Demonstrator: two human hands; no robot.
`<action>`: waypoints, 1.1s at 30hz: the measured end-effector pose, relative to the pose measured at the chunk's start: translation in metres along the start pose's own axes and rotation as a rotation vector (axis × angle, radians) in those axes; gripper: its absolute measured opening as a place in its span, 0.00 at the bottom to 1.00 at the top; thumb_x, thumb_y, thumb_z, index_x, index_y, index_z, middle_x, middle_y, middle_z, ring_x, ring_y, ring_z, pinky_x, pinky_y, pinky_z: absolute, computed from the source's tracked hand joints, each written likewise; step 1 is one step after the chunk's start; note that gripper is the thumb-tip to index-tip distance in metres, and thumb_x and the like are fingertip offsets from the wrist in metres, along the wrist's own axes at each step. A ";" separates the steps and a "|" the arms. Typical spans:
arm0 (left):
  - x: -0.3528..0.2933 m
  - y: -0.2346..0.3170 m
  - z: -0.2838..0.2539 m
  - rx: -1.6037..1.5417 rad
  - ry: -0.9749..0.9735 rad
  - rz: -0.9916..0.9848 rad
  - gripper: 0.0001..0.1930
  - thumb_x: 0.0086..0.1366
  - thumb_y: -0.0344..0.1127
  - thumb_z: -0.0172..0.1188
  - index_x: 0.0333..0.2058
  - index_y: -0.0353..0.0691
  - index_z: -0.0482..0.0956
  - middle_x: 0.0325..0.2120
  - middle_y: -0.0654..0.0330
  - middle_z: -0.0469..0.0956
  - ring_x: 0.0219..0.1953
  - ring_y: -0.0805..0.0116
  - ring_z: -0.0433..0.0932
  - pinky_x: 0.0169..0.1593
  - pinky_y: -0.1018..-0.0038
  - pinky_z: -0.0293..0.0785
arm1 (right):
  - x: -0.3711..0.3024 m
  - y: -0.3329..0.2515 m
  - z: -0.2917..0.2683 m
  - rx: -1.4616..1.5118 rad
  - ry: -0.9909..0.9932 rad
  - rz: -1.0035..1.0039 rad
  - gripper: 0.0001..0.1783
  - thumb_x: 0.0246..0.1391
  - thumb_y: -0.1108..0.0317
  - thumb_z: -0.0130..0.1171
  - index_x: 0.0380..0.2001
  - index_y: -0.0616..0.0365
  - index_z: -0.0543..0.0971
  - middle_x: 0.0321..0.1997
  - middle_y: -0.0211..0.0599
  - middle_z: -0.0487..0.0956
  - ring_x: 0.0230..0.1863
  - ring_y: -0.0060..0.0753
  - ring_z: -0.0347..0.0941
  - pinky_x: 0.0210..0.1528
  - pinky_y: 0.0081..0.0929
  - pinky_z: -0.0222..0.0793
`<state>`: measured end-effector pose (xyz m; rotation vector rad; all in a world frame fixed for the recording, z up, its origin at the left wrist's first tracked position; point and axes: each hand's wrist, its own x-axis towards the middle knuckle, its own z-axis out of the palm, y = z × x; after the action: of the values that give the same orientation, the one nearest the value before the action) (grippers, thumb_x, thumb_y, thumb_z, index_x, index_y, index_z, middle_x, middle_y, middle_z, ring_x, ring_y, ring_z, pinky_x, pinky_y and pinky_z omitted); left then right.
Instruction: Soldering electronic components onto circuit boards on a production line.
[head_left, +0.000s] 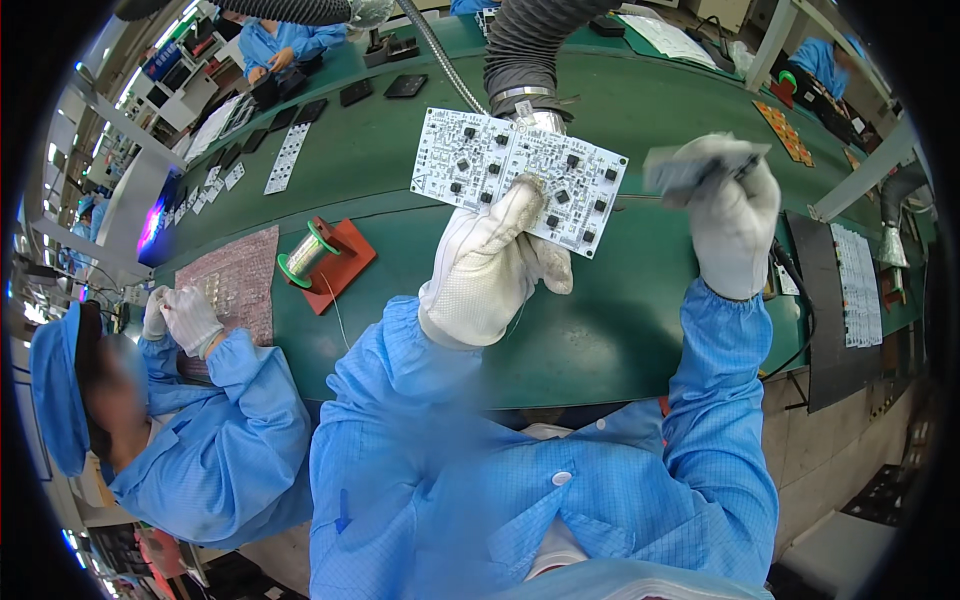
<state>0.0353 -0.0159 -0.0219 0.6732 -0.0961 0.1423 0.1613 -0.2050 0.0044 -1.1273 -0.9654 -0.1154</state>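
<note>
My left hand (480, 275), in a white glove, is closed on a white circuit board (465, 160) dotted with small black chips. The thumb lies across its face, near the line where two similar halves meet, and the fingers go underneath. Off to the right, my gloved right hand (738, 235) is raised and closed on a flat grey and dark thing (700, 172). Motion smears that thing, so its kind cannot be told. A gap separates it from the board. Both hands are above the green worktable (600, 330).
A solder wire spool (308, 255) stands on a red holder left of my hands. Beyond the board hangs a black flexible duct (530, 50). A co-worker's gloved hands (185, 315) work over pink bubble wrap (250, 270). White board strips (857, 285) lie on a black panel at right.
</note>
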 end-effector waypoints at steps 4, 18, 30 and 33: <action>-0.001 0.000 0.001 0.066 0.028 -0.023 0.19 0.68 0.40 0.53 0.49 0.29 0.70 0.29 0.51 0.79 0.21 0.64 0.77 0.22 0.70 0.73 | -0.004 -0.002 0.005 -0.186 0.016 0.061 0.15 0.58 0.64 0.57 0.38 0.69 0.78 0.33 0.42 0.81 0.29 0.29 0.78 0.31 0.21 0.74; -0.002 0.005 -0.001 0.187 0.018 -0.053 0.12 0.68 0.37 0.54 0.40 0.33 0.71 0.18 0.61 0.70 0.13 0.73 0.64 0.18 0.77 0.59 | 0.009 0.013 -0.015 -0.521 0.384 0.126 0.18 0.57 0.63 0.57 0.43 0.67 0.76 0.29 0.31 0.77 0.23 0.17 0.68 0.27 0.17 0.64; 0.000 0.006 -0.001 0.483 0.095 0.127 0.07 0.65 0.33 0.57 0.32 0.35 0.76 0.15 0.71 0.61 0.13 0.83 0.53 0.19 0.81 0.47 | 0.003 0.170 -0.076 -0.021 0.646 0.774 0.34 0.58 0.67 0.58 0.61 0.76 0.59 0.54 0.56 0.71 0.39 0.37 0.78 0.40 0.24 0.77; -0.003 0.009 -0.007 0.852 0.057 0.271 0.06 0.62 0.30 0.58 0.37 0.36 0.77 0.19 0.68 0.68 0.14 0.80 0.59 0.19 0.81 0.53 | 0.014 0.125 -0.049 -0.324 0.572 0.328 0.31 0.57 0.67 0.59 0.59 0.72 0.62 0.55 0.54 0.71 0.38 0.36 0.78 0.33 0.23 0.76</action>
<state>0.0316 -0.0048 -0.0227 1.5044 -0.0695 0.4770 0.2648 -0.1806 -0.0783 -1.4305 -0.2499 -0.3167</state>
